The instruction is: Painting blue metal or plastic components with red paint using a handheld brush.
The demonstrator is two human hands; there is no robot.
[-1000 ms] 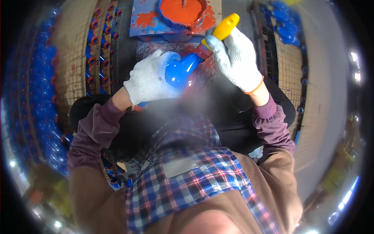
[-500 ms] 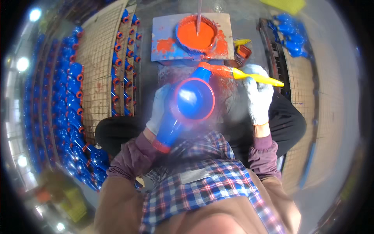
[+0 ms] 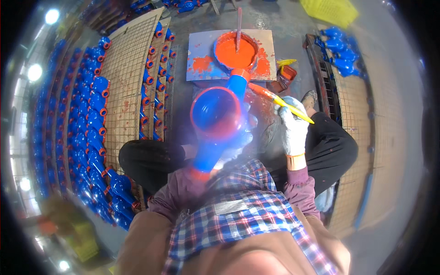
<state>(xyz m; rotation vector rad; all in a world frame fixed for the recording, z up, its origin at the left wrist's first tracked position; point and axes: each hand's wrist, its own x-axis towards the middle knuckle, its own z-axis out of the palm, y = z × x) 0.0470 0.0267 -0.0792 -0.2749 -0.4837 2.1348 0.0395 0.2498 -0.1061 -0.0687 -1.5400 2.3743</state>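
Observation:
My gloved left hand (image 3: 233,153) is wrapped round a blue pipe fitting (image 3: 206,158) from beneath, its fingers showing along the right side. The fitting has a wide round cup facing up and a neck at each end, with red paint on the cup's rim and both neck ends. In my gloved right hand (image 3: 293,126) is a paintbrush (image 3: 275,98) with a yellow handle and red-coated bristles. The bristle tip lies right beside the far neck, just below its red end; I cannot tell whether they touch.
Beyond the fitting, a bucket of orange-red paint (image 3: 236,52) with a stick in it stands on a paint-smeared board (image 3: 199,48). Racks with several blue fittings (image 3: 96,98) fill the left. More fittings (image 3: 339,50) lie on the right rack, near a yellow crate (image 3: 330,11).
The fitting has turned and shifted slightly, and my left hand now shows on its right side. The brush has swung to a steeper slant, its tip moving from the neck's end to its side.

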